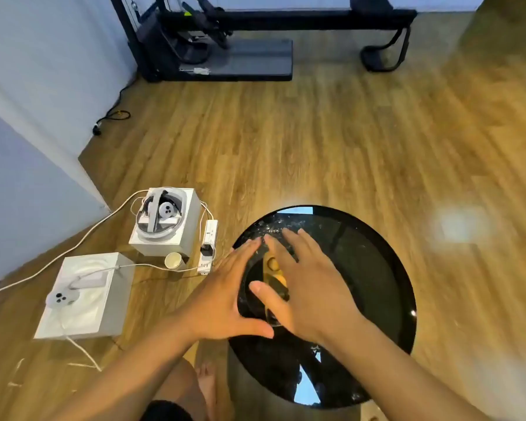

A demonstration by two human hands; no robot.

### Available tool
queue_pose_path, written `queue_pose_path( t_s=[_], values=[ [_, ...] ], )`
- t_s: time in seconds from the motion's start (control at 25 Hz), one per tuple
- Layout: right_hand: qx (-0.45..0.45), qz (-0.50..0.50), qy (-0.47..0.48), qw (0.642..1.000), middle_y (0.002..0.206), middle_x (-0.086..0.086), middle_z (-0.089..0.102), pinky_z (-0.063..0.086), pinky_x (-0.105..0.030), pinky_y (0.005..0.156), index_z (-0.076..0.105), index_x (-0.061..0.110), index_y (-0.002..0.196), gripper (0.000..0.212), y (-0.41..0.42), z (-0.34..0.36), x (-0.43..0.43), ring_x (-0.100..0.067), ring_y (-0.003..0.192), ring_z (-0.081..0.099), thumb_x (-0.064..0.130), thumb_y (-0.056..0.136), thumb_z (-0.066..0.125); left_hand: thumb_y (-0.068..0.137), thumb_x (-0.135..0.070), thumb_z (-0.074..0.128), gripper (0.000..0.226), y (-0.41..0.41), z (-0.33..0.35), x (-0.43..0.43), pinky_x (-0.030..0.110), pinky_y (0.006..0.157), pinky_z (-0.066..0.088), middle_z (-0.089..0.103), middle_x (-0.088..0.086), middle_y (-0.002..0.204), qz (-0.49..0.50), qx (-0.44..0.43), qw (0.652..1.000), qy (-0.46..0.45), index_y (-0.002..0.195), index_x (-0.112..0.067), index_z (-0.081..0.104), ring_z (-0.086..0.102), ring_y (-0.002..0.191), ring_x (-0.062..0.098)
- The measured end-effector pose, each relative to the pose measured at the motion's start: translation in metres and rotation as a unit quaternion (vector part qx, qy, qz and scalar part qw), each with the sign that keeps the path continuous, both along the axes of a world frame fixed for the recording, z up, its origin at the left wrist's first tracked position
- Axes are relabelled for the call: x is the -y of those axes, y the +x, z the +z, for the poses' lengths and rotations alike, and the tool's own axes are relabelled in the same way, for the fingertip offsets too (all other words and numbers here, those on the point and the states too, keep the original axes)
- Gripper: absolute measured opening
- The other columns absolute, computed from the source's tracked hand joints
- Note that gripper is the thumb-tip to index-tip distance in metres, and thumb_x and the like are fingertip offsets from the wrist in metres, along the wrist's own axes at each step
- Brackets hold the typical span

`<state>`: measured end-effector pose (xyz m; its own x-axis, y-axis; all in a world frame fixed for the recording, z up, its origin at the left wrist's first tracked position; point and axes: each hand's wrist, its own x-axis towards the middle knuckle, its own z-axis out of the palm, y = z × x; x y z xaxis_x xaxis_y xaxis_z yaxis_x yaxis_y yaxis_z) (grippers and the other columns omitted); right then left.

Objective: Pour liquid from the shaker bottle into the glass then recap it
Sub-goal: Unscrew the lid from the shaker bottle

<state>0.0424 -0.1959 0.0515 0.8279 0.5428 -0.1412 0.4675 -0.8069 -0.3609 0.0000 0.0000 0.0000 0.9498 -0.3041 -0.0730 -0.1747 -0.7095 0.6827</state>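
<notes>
Both my hands hover over a round black glass table (386,268). My left hand (225,296) is spread flat on the left, fingers apart, holding nothing. My right hand (304,287) is spread beside it, fingers apart, also holding nothing. Between and under them only a sliver of something shows: a dark round shape with a clear, amber-tinted part (275,273), which may be the shaker bottle or the glass. I cannot tell which, because the hands hide most of it.
On the wooden floor to the left stand two white boxes (164,226) (85,302) with headset gear, cables, a power strip (208,247) and a paper cup (173,260). Black exercise equipment (225,41) stands at the far wall. My bare foot (207,387) is below the table.
</notes>
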Motion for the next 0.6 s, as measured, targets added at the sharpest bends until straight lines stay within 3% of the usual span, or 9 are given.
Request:
queue_pose_path(
  t_s=[0.08, 0.16, 0.24, 0.32, 0.36, 0.44, 0.48, 0.6],
  values=[
    [0.018, -0.036, -0.011, 0.999, 0.164, -0.005, 0.006, 0.011, -0.044, 0.119, 0.002, 0.037, 0.153, 0.084, -0.016, -0.029, -0.016, -0.030, 0.149, 0.001, 0.080, 0.081, 0.005, 0.054, -0.076, 0.083, 0.136, -0.009, -0.035, 0.007, 0.040, 0.124, 0.023, 0.009, -0.023, 0.165, 0.036, -0.018, 0.998, -0.043, 0.155, -0.046, -0.002, 0.014, 0.151, 0.000],
    [0.062, -0.053, -0.018, 0.997, 0.163, -0.007, 0.005, 0.017, -0.048, 0.117, 0.008, 0.039, 0.151, 0.078, -0.027, -0.058, -0.029, -0.033, 0.147, 0.011, 0.077, 0.084, 0.011, 0.056, -0.072, 0.083, 0.128, -0.014, -0.067, 0.020, 0.033, 0.117, 0.035, 0.032, -0.016, 0.161, 0.083, -0.003, 0.995, -0.048, 0.151, -0.057, -0.001, 0.037, 0.143, 0.002],
    [0.107, -0.079, 0.003, 0.991, 0.162, -0.009, 0.013, 0.023, -0.049, 0.114, 0.022, 0.039, 0.148, 0.069, -0.025, -0.075, -0.035, -0.034, 0.142, 0.023, 0.071, 0.087, 0.027, 0.069, -0.056, 0.081, 0.098, -0.009, -0.095, 0.027, 0.025, 0.095, 0.054, 0.062, -0.019, 0.136, 0.125, 0.038, 0.986, -0.106, 0.151, -0.050, 0.027, 0.063, 0.118, 0.003],
    [0.131, -0.094, 0.022, 0.987, 0.160, -0.009, 0.019, 0.027, -0.047, 0.111, 0.036, 0.038, 0.143, 0.062, -0.022, -0.079, -0.035, -0.033, 0.138, 0.030, 0.066, 0.088, 0.038, 0.077, -0.043, 0.076, 0.058, 0.000, -0.109, 0.033, 0.030, 0.073, 0.061, 0.076, -0.010, 0.112, 0.217, 0.013, 0.938, -0.269, 0.131, -0.039, 0.058, 0.074, 0.099, 0.012],
    [0.133, -0.095, 0.022, 0.986, 0.160, -0.010, 0.020, 0.027, -0.046, 0.110, 0.041, 0.036, 0.141, 0.059, -0.023, -0.078, -0.036, -0.033, 0.136, 0.032, 0.064, 0.088, 0.041, 0.071, -0.042, 0.081, 0.060, 0.000, -0.106, 0.036, 0.029, 0.074, 0.060, 0.076, -0.004, 0.110, 0.215, 0.030, 0.939, -0.268, 0.128, -0.034, 0.061, 0.074, 0.098, 0.014],
    [0.124, -0.088, 0.032, 0.988, 0.159, -0.011, 0.023, 0.029, -0.044, 0.110, 0.049, 0.033, 0.135, 0.051, -0.023, -0.076, -0.036, -0.033, 0.135, 0.035, 0.058, 0.091, 0.045, 0.058, -0.050, 0.082, 0.087, -0.003, -0.101, 0.040, 0.018, 0.082, 0.052, 0.068, -0.010, 0.112, 0.164, 0.080, 0.976, -0.122, 0.135, -0.026, 0.051, 0.067, 0.103, 0.007],
    [0.128, -0.084, 0.045, 0.987, 0.158, -0.013, 0.025, 0.031, -0.043, 0.109, 0.053, 0.030, 0.132, 0.047, -0.028, -0.073, -0.036, -0.033, 0.134, 0.036, 0.054, 0.092, 0.048, 0.053, -0.056, 0.077, 0.094, -0.007, -0.101, 0.041, 0.012, 0.079, 0.047, 0.062, -0.016, 0.109, 0.183, 0.091, 0.975, -0.082, 0.136, -0.025, 0.045, 0.063, 0.101, 0.005],
    [0.157, -0.053, 0.086, 0.982, 0.155, -0.018, 0.031, 0.034, -0.047, 0.106, 0.060, 0.020, 0.128, 0.039, -0.030, -0.075, -0.031, -0.036, 0.132, 0.041, 0.040, 0.096, 0.052, 0.048, -0.057, 0.077, 0.091, -0.007, -0.095, 0.040, 0.004, 0.060, 0.041, 0.056, -0.022, 0.092, 0.204, 0.063, 0.969, -0.121, 0.129, -0.033, 0.041, 0.056, 0.082, 0.003]
  ],
)
